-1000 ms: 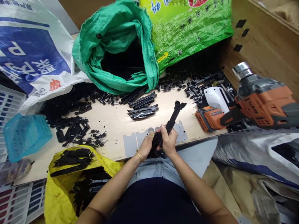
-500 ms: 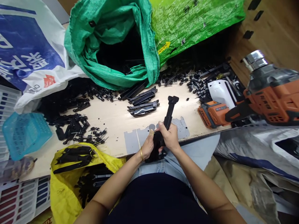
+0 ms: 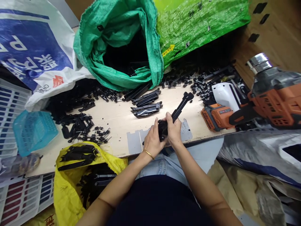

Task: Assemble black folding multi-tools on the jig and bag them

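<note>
Both my hands are closed on a black plastic part point(image 3: 181, 108) near the table's front edge. Its long, bar-like arm points up and right, ending in a wider T-shaped head. My right hand point(image 3: 174, 131) wraps round the lower arm, thumb on top. My left hand point(image 3: 152, 137), a gold bangle at its wrist, grips the bulky dark lower end from the left; fingers hide much of it. Just beyond lie two groups of folded black parts point(image 3: 147, 110). Grey flat plates point(image 3: 134, 142) lie on the table beside and under my hands.
A green sack point(image 3: 82, 59) holding dark parts stands behind. An orange cordless power tool point(image 3: 275, 106) lies at right. Black pieces and metal pins point(image 3: 94, 135) are scattered left. Also there are a blue basket point(image 3: 35, 131) and a yellow bag point(image 3: 68, 191) with black parts.
The black part's arm has tilted further right. Its lower end has risen from my lap towards the table edge, and my left hand has shifted up and right around it.
</note>
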A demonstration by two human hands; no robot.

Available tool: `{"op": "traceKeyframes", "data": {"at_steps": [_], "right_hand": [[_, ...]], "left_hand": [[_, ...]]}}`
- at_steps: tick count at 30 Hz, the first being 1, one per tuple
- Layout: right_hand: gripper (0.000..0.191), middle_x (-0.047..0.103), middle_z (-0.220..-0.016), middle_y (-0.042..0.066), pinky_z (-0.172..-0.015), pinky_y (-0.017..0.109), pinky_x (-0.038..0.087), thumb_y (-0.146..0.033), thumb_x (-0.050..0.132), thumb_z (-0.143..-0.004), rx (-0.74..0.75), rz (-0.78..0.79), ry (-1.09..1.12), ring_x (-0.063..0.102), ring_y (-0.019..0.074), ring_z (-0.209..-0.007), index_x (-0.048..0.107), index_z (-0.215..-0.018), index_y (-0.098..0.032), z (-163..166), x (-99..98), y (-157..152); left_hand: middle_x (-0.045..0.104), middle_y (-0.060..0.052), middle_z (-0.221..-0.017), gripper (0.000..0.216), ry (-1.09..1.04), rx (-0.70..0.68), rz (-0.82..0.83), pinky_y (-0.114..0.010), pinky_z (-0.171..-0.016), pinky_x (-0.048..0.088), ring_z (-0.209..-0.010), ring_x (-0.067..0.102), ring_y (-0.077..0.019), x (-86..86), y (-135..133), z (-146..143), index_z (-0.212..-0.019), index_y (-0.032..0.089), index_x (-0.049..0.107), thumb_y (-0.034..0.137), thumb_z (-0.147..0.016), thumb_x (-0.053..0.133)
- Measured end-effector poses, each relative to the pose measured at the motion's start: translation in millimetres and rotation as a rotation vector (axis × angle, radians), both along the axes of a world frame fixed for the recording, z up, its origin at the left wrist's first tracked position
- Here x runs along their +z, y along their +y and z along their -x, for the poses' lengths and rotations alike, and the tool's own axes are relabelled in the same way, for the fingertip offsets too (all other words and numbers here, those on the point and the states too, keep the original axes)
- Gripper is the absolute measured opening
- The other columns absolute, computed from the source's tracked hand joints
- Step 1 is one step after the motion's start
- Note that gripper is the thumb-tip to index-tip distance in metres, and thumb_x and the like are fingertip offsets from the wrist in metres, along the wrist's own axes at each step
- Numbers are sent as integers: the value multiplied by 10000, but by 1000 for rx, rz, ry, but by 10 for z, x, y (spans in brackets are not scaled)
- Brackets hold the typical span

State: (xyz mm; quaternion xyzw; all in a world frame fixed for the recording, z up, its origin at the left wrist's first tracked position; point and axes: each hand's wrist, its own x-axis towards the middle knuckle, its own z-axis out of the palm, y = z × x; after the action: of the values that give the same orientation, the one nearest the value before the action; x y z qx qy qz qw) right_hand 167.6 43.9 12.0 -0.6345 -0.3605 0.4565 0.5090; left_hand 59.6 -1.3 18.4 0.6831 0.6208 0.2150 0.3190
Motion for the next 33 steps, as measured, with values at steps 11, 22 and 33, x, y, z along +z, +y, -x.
{"op": "traceKeyframes", "data": {"at_steps": [11, 22, 33], "right_hand": [[282, 588, -1092, 126, -877, 400, 382, -316, 546, -847, 867, -662, -1344, 527, 258, -1048, 533, -1086, -167, -770, 508, 12], [297, 686, -723, 64, -525, 250, 282, -473, 562, -832, 1391, -169, -1366, 613, 198, -595, 593, -937, -197, -637, 793, 73], [241, 701, -740, 52, -511, 259, 239, -429, 595, -810, 1290, -191, -1425, 602, 177, -573, 618, -914, -213, -552, 815, 93]], "left_hand": [[686, -25, -863, 426, 29, -172, 55, -285, -704, 471, -763, 646, -206, 162, 186, 387, -1084, 219, 572, 376, -701, 673], [689, -47, -931, 409, 201, -363, -2, -278, -669, 444, -817, 648, -237, 281, 206, 520, -1009, 226, 625, 451, -673, 681], [686, -72, -852, 350, 179, -250, -61, -267, -657, 423, -767, 631, -214, 155, 105, 449, -893, 187, 664, 493, -724, 637]]}}
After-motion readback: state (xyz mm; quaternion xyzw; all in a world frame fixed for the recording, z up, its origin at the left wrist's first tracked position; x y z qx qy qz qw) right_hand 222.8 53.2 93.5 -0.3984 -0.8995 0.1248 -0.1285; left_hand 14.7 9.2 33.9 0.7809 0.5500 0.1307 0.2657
